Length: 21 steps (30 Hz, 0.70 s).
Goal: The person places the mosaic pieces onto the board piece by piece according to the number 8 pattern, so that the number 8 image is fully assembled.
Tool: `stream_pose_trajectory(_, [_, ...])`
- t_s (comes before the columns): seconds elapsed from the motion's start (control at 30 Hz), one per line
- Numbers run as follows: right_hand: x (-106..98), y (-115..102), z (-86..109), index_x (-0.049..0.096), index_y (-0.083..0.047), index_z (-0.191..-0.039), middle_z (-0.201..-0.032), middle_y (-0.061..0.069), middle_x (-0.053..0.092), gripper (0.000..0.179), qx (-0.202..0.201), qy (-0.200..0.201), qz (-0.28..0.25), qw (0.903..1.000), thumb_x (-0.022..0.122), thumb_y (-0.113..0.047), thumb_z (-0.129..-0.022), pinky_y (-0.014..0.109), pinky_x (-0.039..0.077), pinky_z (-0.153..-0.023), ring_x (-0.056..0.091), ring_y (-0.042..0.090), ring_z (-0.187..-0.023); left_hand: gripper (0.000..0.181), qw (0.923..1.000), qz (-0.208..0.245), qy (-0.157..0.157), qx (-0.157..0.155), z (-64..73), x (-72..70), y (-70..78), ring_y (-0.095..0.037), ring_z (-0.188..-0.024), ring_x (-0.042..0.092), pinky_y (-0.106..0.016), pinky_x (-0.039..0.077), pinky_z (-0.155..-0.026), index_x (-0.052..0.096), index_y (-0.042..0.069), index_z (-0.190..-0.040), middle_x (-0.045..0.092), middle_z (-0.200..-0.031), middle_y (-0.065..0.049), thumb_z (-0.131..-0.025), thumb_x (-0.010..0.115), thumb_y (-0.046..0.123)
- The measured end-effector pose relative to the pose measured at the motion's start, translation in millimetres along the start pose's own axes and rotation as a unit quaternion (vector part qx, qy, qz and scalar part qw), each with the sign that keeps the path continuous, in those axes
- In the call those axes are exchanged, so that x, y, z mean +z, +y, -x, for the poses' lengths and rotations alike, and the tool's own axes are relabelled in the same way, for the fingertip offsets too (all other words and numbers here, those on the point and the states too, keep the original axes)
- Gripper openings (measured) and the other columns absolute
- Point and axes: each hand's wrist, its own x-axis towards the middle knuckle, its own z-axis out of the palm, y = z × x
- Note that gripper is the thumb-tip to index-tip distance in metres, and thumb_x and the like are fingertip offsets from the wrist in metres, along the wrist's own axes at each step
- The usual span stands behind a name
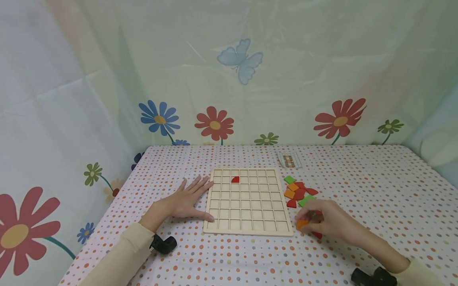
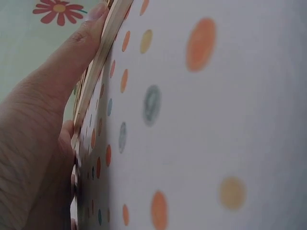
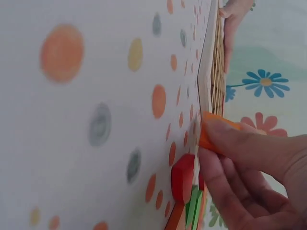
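A square wooden grid board (image 1: 250, 228) lies on the table, with one red quarter-round piece (image 1: 235, 180) in a cell near its top. My left hand (image 1: 186, 200) rests at the board's left edge, fingers spread, thumb and fingertips on the frame. To the right of the board, my right hand (image 1: 327, 218) pinches an orange tile (image 3: 207, 136) between thumb and fingers, close to the board's lower right corner. A red piece (image 3: 183, 178) lies just below that hand in the right wrist view. Several red, orange and green pieces (image 1: 299, 194) are heaped beyond it.
A small printed card (image 1: 290, 160) with a coloured pattern lies behind the board, toward the right. The table wears a dotted cloth (image 1: 222, 258). A flowered curtain (image 1: 286, 79) hangs along the back and sides.
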Motion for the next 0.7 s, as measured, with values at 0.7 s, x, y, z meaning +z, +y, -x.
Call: stream_pose_trajectory(0.7, [12.0,-22.7,-104.3,0.079,0.0,-0.103,-0.097,0.004,0.074,0.017,-0.068,0.026,-0.054,0.9959,0.08,0.006,-0.087,0.029,0.062,-0.077,0.069,0.018,-0.088,0.116,0.9993,0.031,0.0,0.021,2.6,-4.3,-2.6,-0.03,-0.162,-0.001,-0.066,-0.001,-0.125,0.013,0.021,-0.17,0.001,-0.177,-0.004,-0.084,0.074,0.071])
